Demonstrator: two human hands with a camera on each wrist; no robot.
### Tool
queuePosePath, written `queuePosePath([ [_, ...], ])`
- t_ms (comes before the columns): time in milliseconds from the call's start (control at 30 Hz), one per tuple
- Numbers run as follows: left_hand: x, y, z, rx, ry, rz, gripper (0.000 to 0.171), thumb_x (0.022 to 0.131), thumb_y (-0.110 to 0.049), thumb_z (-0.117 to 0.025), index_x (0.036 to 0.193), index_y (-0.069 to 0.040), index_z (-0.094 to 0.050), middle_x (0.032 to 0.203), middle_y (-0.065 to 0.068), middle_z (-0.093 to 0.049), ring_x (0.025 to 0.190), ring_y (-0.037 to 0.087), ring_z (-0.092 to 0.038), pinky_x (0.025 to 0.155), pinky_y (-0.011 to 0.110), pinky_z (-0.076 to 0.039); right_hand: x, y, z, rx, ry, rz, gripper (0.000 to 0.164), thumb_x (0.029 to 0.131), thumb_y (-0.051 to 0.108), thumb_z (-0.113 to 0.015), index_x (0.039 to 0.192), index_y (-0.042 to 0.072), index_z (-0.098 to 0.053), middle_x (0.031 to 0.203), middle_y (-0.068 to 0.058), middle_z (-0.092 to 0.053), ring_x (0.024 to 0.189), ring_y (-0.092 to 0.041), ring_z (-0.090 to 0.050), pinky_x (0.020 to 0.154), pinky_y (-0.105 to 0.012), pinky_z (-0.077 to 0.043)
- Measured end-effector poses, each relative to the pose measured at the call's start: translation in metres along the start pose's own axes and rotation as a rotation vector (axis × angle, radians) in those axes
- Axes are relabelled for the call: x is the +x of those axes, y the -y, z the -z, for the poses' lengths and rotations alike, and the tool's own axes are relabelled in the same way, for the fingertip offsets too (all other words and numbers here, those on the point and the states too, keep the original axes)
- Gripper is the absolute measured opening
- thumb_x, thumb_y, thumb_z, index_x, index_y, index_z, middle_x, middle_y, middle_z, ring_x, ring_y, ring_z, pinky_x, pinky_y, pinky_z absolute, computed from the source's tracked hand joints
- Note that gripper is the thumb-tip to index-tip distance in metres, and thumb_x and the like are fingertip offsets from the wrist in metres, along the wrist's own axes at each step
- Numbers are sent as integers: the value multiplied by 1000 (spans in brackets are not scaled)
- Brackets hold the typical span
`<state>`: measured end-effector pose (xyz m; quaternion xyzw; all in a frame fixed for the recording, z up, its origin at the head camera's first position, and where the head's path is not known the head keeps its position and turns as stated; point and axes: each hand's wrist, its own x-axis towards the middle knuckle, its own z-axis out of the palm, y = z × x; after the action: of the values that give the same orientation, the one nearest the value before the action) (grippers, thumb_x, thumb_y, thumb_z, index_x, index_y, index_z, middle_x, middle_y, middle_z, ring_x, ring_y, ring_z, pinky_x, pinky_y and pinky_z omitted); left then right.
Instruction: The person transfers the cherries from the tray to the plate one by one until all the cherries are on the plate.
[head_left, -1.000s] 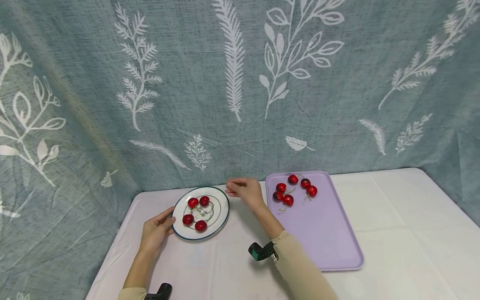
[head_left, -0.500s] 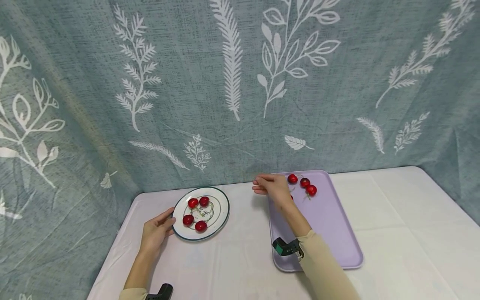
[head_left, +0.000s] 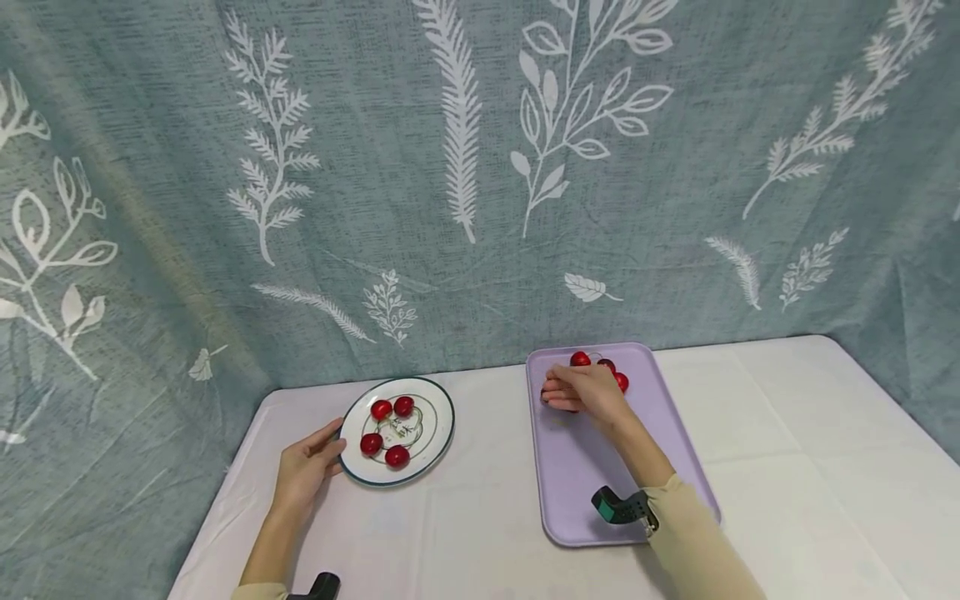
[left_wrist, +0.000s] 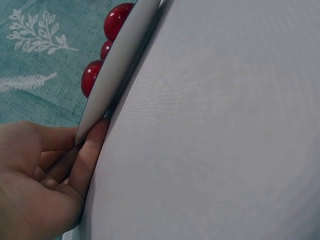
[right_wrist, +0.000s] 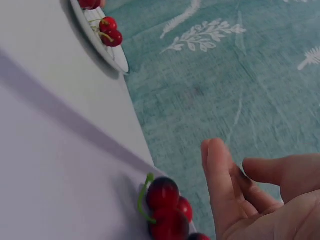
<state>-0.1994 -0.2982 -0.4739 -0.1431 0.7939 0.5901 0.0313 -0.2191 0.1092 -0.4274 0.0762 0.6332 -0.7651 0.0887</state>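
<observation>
My left hand (head_left: 303, 475) grips the left rim of a white plate (head_left: 435, 433) with a dark edge, thumb over the rim and fingers beneath it in the left wrist view. Several red cherries (head_left: 397, 456) with thin stems lie on the plate. Over the far left part of a lilac tray (head_left: 577, 492) hovers my right hand (head_left: 588, 392), with a gap between thumb and fingers. Beside those fingers, the right wrist view shows a dark red cherry (right_wrist: 163, 194) with a green stem among others. In the head view my right hand hides some of the tray's cherries (head_left: 622, 382).
A white cloth (head_left: 480, 500) covers the table, with a strip of it between plate and tray. Behind stands a blue-green curtain (head_left: 345, 200) with white leaf prints, meeting the table's back edge. Dark bands (head_left: 626, 507) are worn at the wrists.
My right hand has moved right, from beside the plate to over the cherries on the tray. The left hand stays at the plate's rim.
</observation>
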Motion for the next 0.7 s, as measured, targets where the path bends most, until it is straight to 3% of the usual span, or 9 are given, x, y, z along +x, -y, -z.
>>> queuePosePath([
  [200,0,0,0,-4,5,-6,47,100,-8,-52,146,-1,-44,150,23,-41,82,-9,-58,76,17,-57,-14,-1,26,3,56,-42,42,103,16,-51,121,-21,-54,82,-9,-74,73,-15,-72,71,-27,-61],
  [467,-1,0,2,0,-1,-15,46,99,-6,-52,145,0,-45,147,24,-43,81,-9,-58,75,16,-57,-22,-7,55,-68,115,-178,62,109,31,-27,125,-25,-48,91,-13,-73,83,-21,-72,78,-34,-61],
  [700,-2,0,1,-12,17,-14,47,100,-7,-52,145,-1,-44,148,24,-42,83,-10,-59,78,17,-57,-22,-13,69,-64,96,-226,63,107,33,-33,124,-25,-47,88,-12,-73,80,-19,-72,76,-32,-62],
])
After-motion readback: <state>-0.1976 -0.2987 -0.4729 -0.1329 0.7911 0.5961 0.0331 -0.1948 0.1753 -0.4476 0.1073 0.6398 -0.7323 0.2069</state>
